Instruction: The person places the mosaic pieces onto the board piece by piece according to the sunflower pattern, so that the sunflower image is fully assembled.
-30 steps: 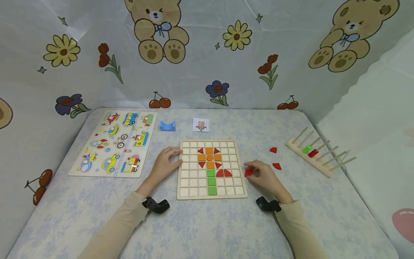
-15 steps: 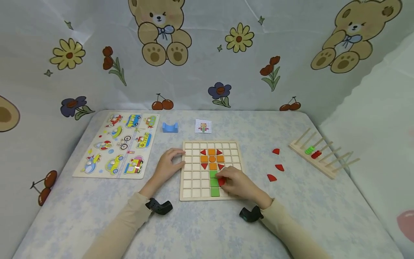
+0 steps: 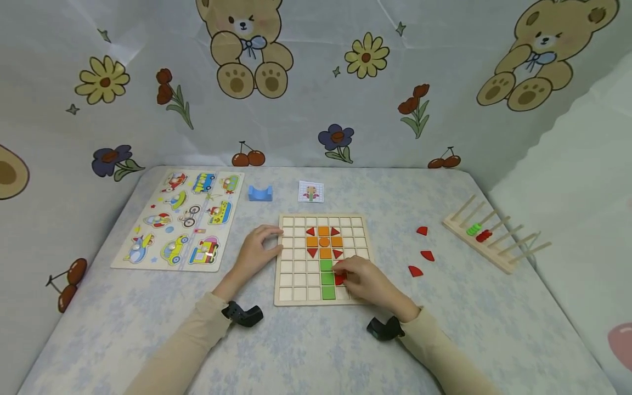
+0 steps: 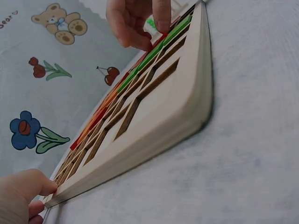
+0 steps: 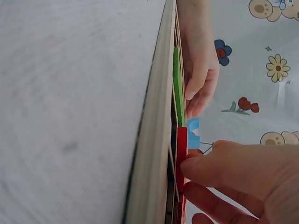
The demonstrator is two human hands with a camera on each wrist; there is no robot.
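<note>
On the wooden grid board [image 3: 299, 280], my right hand [image 3: 366, 281] pinches a red quarter-round piece [image 3: 339, 279] beside the column of green squares [image 3: 327, 278]. The right wrist view shows the thumb against the red piece [image 5: 181, 151], which lies low at the cells. Part of it and the red pieces above are hidden by the fingers. My left hand [image 3: 256, 249] rests its fingertips and thumb along the board's left rim. Farther up the board, orange squares [image 3: 323, 231] surround an orange circle [image 3: 323, 242], with red triangles [image 3: 311, 232] at the corners.
Three loose red pieces [image 3: 416, 271] lie right of the board. Beyond them stands a wooden peg rack [image 3: 479, 244] with green and red beads. A small pattern card [image 3: 311, 192] and blue holder [image 3: 260, 193] sit behind the board. A vehicle puzzle [image 3: 180, 222] lies left.
My right hand has carried the red piece from beside the board leftward onto it, next to the green squares. My left hand stays at the rim. The head view has shifted slightly.
</note>
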